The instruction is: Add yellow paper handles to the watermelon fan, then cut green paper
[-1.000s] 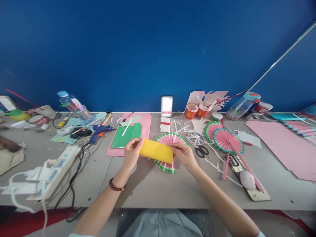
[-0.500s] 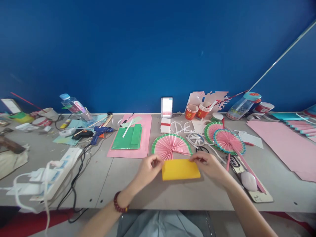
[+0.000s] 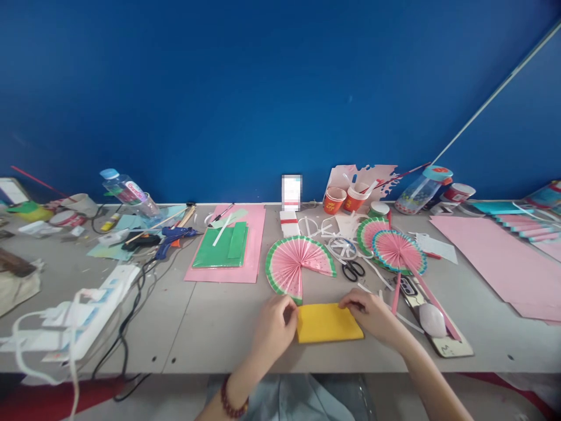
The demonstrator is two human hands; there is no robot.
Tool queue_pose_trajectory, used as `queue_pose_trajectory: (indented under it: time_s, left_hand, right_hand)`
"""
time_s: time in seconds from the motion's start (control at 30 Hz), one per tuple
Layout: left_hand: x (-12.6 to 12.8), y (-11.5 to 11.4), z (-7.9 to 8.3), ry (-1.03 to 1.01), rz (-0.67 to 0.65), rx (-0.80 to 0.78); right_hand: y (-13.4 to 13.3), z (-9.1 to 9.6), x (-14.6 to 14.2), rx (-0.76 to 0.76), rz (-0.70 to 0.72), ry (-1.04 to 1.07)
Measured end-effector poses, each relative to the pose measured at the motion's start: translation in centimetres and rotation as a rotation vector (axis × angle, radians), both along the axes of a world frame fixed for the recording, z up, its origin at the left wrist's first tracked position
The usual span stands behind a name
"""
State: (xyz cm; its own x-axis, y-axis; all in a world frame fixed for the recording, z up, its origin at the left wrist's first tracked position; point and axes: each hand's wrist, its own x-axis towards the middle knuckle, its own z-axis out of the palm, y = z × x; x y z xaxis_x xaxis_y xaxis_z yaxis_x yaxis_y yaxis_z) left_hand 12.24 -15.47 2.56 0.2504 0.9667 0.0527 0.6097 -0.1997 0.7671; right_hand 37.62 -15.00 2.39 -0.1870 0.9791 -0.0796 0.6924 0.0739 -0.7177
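Note:
A folded piece of yellow paper (image 3: pixel 331 324) lies low over the near side of the table between my two hands. My left hand (image 3: pixel 277 321) has its fingers closed on the paper's upper left corner. At the upper right corner, my right hand (image 3: pixel 367 311) pinches the far edge. Just beyond the paper is a pleated pink paper fan (image 3: pixel 287 263) with a green rim, opened most of the way round. Black scissors (image 3: pixel 353 270) rest to the right of that fan.
Two round pleated fans (image 3: pixel 400 250) lie at right, near a phone (image 3: pixel 438 345) with a white mouse-like object (image 3: pixel 432 320). Green paper (image 3: pixel 214 248) sits on pink sheets at left. Further left are a blue glue gun (image 3: pixel 173 238), a power strip (image 3: pixel 103 307) and a bottle (image 3: pixel 131 193).
Both hands have brought the yellow paper nearer to me and lower. The pink fan and scissors behind it show more fully now. The view has shifted slightly.

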Motion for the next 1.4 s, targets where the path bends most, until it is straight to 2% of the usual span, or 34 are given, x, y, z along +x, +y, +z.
queue_pose_trajectory:
  time_s: [0.27, 0.5, 0.8, 0.93, 1.1, 1.23, 1.33, 1.4]
  left_hand:
    - [-1.1, 2.0, -1.0, -0.037, 0.090, 0.146]
    - [-2.0, 2.4, -1.3, -0.050, 0.122, 0.148]
    - [-2.4, 2.6, -1.6, 0.137, 0.192, 0.279]
    - [-2.4, 2.4, -1.8, 0.215, 0.185, 0.344]
    - [-2.1, 2.3, -1.8, 0.249, 0.194, 0.388]
    - [-1.9, 2.2, -1.7, 0.237, 0.223, 0.386]
    - [-1.9, 2.2, -1.8, 0.234, 0.233, 0.371]
    - [-1.9, 2.2, -2.0, 0.234, 0.240, 0.374]
  right_hand:
    - [2.3, -0.2, -1.5, 0.067, 0.007, 0.063]
    - [3.3, -0.5, -3.2, 0.124, -0.020, 0.038]
    - [3.9, -1.4, -3.8, 0.161, -0.015, 0.009]
    - [3.4, -1.3, -4.9, 0.185, -0.035, -0.072]
    - [2.5, -0.4, -6.4, 0.226, -0.036, -0.347]
    - [2.3, 1.3, -7.2, 0.260, 0.006, -0.594]
    - [2.7, 3.0, -7.9, 0.208, 0.096, -0.698]
    - [3.2, 3.9, -8.6, 0.112, 0.133, -0.738]
